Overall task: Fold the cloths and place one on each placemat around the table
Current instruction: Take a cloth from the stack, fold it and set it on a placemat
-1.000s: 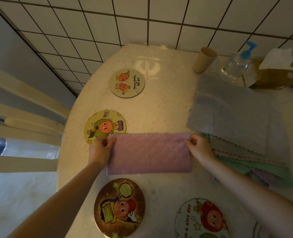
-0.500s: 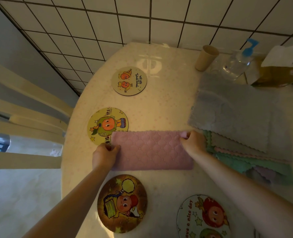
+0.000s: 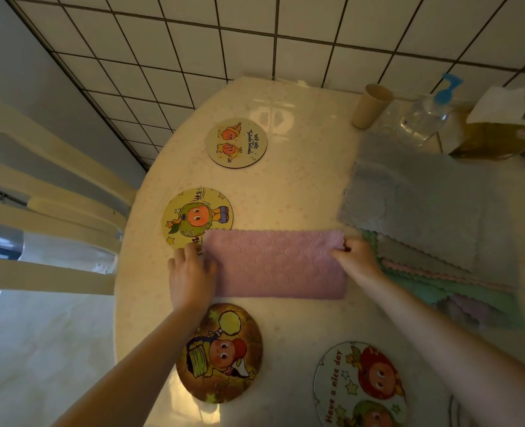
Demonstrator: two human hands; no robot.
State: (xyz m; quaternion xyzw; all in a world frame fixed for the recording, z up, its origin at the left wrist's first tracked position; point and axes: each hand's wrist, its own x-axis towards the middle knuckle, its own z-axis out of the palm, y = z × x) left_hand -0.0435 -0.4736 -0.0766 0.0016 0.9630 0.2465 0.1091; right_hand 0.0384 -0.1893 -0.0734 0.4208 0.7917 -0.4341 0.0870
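Observation:
A pink quilted cloth [image 3: 275, 263], folded into a long strip, lies flat in the middle of the table. My left hand [image 3: 190, 272] grips its left end, close to the green cartoon placemat [image 3: 193, 218]. My right hand [image 3: 355, 258] pinches the cloth's upper right corner. A stack of unfolded cloths [image 3: 424, 211], grey on top with green and pink beneath, lies to the right. Three more round placemats lie around: a cream one [image 3: 237, 142] farther back, a brown one [image 3: 221, 352] near me, a white one [image 3: 359, 386] at lower right.
A beige cup [image 3: 370, 104], a clear pump bottle [image 3: 427, 114] with a blue top and a tissue box [image 3: 495, 131] stand at the back right by the tiled wall. A pale chair back [image 3: 55, 180] stands left of the table's [image 3: 286, 186] curved edge.
My left hand slid down from the cloth's upper left corner to its left end. The right hand stays on the upper right corner. The view shifted slightly.

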